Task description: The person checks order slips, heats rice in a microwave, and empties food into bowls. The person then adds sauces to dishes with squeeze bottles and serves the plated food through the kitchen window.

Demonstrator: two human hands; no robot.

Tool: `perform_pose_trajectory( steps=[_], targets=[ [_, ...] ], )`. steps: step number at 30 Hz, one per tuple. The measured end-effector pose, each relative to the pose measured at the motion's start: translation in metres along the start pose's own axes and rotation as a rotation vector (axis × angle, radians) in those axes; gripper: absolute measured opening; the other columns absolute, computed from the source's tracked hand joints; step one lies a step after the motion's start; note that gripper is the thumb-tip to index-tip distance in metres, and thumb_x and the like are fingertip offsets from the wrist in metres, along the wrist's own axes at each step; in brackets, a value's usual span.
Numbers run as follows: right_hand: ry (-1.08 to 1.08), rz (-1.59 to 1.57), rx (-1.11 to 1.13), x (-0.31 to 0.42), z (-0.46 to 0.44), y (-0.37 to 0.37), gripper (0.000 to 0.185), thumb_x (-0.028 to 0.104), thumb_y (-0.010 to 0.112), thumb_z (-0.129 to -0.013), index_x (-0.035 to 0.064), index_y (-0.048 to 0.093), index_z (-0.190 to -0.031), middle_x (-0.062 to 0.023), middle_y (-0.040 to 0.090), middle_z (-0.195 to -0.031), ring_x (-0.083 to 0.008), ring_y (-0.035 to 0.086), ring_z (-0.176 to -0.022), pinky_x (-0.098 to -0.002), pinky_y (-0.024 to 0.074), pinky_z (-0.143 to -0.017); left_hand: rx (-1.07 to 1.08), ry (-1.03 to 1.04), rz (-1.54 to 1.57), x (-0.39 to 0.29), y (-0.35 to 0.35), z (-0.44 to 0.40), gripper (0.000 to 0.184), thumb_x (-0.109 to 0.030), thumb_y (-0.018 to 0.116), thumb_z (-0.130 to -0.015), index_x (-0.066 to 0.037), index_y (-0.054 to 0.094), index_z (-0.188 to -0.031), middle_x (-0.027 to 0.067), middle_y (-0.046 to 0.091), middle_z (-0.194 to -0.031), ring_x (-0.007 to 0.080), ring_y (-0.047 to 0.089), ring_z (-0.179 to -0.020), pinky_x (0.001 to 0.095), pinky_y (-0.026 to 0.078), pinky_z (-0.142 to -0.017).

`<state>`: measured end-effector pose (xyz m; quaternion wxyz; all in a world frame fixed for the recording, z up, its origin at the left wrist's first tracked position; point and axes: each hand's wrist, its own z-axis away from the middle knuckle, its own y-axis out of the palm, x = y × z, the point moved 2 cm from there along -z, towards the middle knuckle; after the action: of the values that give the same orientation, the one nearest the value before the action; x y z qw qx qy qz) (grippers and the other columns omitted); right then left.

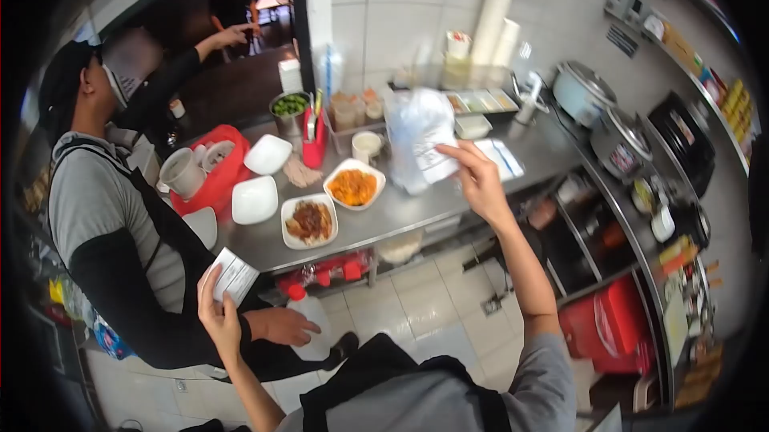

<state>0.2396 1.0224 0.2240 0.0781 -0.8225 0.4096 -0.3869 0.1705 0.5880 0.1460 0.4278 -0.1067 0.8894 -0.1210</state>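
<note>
My left hand (218, 312) is closed on a printed white paper slip (235, 278), held low in front of the counter near a co-worker's arm. My right hand (479, 180) reaches over the counter, its fingers pinching another printed paper slip (436, 164). Behind that slip stands a filled translucent plastic bag (404, 148); whether the slip touches it I cannot tell. Left of the bag are a square white bowl of orange food (353, 188) and one of brown, sauced food (310, 222). A white sheet (501, 158) lies right of my right hand.
At the left a co-worker (120, 184) points toward the opening, the other hand (280, 326) at a red-capped jug (314, 328). On the steel counter (384, 224) are white plates (255, 200), a red bag (216, 184) and stacked cups (491, 24). Rice cookers (585, 89) stand right.
</note>
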Motion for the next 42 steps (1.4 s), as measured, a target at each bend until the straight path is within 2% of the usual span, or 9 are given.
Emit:
perform_pose_trajectory(
  steps=[5, 8, 11, 12, 26, 34, 38, 40, 42],
  targets=[
    [-0.262, -0.035, 0.092, -0.028, -0.136, 0.052, 0.035, -0.012, 0.041, -0.075, 0.0042, 0.064, -0.095, -0.0107, 0.056, -0.083, -0.0176, 0.055, -0.07, -0.0268, 0.0474, -0.06, -0.226, -0.07, 0.073, 0.005, 0.0, -0.006, 0.046, 0.014, 0.04, -0.071, 0.005, 0.052, -0.115, 0.0156, 0.049, -0.118, 0.023, 0.044, -0.115, 0.0299, 0.03, -0.098],
    [-0.243, -0.099, 0.07, -0.051, -0.214, 0.076, 0.034, -0.012, 0.041, -0.073, 0.0038, 0.066, -0.089, -0.0104, 0.058, -0.084, -0.0153, 0.055, -0.069, -0.0277, 0.0474, -0.062, -0.335, -0.042, -0.084, 0.01, 0.007, -0.01, 0.04, 0.012, 0.044, -0.076, 0.003, 0.054, -0.114, 0.0118, 0.05, -0.114, 0.0128, 0.052, -0.091, 0.0217, 0.039, -0.081],
    [-0.241, -0.272, 0.038, -0.082, -0.289, 0.095, 0.033, -0.012, 0.041, -0.075, 0.0018, 0.066, -0.09, -0.0072, 0.06, -0.089, -0.0144, 0.056, -0.076, -0.0265, 0.0476, -0.068, -0.37, -0.126, -0.13, 0.016, 0.013, -0.012, 0.035, 0.009, 0.047, -0.08, 0.002, 0.056, -0.113, 0.0071, 0.05, -0.109, 0.0031, 0.04, -0.063, 0.0153, 0.033, -0.056],
    [-0.211, -0.358, 0.031, -0.089, -0.313, 0.099, 0.032, -0.012, 0.041, -0.076, 0.0011, 0.066, -0.092, -0.0059, 0.06, -0.09, -0.0142, 0.057, -0.079, -0.026, 0.0475, -0.07, -0.394, -0.09, -0.197, 0.02, 0.016, -0.014, 0.032, 0.007, 0.048, -0.081, 0.002, 0.057, -0.112, 0.003, 0.049, -0.104, 0.0006, 0.024, -0.054, 0.0159, 0.02, -0.046],
    [0.099, -0.708, -0.285, -0.214, -0.579, 0.149, 0.04, -0.015, 0.042, -0.067, 0.0047, 0.068, -0.09, -0.0088, 0.064, -0.096, -0.0161, 0.06, -0.081, -0.0247, 0.0497, -0.062, -0.604, -0.197, -0.302, 0.025, 0.114, -0.078, 0.034, 0.01, 0.046, -0.081, 0.003, 0.055, -0.113, 0.0021, 0.046, -0.092, 0.0023, 0.033, -0.058, 0.0162, 0.024, -0.048],
    [0.283, -0.8, -0.386, -0.272, -0.673, 0.173, 0.04, -0.016, 0.039, -0.07, 0.0008, 0.066, -0.095, -0.0168, 0.059, -0.102, -0.0228, 0.06, -0.082, -0.0309, 0.0539, -0.063, -0.508, -0.242, -0.364, 0.011, 0.166, -0.143, 0.034, 0.01, 0.046, -0.078, 0.001, 0.059, -0.108, 0.0035, 0.048, -0.088, 0.0038, 0.041, -0.061, 0.0168, 0.028, -0.05],
    [0.025, -0.858, -0.408, -0.261, -0.692, 0.164, 0.039, -0.014, 0.04, -0.072, -0.0046, 0.06, -0.104, -0.0172, 0.058, -0.104, -0.0233, 0.061, -0.083, -0.0289, 0.0547, -0.064, -0.328, -0.196, -0.448, 0.034, 0.171, -0.176, 0.04, 0.01, 0.049, -0.072, 0.001, 0.058, -0.11, 0.0038, 0.048, -0.088, 0.0058, 0.042, -0.066, 0.0186, 0.03, -0.053],
    [0.002, -0.744, -0.39, -0.259, -0.691, 0.162, 0.038, -0.013, 0.041, -0.073, -0.0049, 0.059, -0.105, -0.0173, 0.057, -0.105, -0.0233, 0.061, -0.084, -0.0281, 0.055, -0.065, -0.251, -0.4, -0.285, 0.036, 0.183, -0.205, 0.044, 0.01, 0.051, -0.07, 0.0, 0.057, -0.112, 0.004, 0.048, -0.09, 0.0078, 0.044, -0.073, 0.0175, 0.034, -0.058],
    [-0.002, -0.596, -0.366, -0.259, -0.684, 0.166, 0.037, -0.012, 0.044, -0.073, -0.0055, 0.058, -0.107, -0.0169, 0.057, -0.107, -0.0232, 0.061, -0.084, -0.0257, 0.0547, -0.067, -0.122, -0.25, -0.315, 0.056, 0.194, -0.238, 0.052, 0.01, 0.054, -0.07, -0.002, 0.051, -0.12, 0.0041, 0.045, -0.096, 0.0077, 0.045, -0.077, 0.0165, 0.039, -0.062]
  ],
)
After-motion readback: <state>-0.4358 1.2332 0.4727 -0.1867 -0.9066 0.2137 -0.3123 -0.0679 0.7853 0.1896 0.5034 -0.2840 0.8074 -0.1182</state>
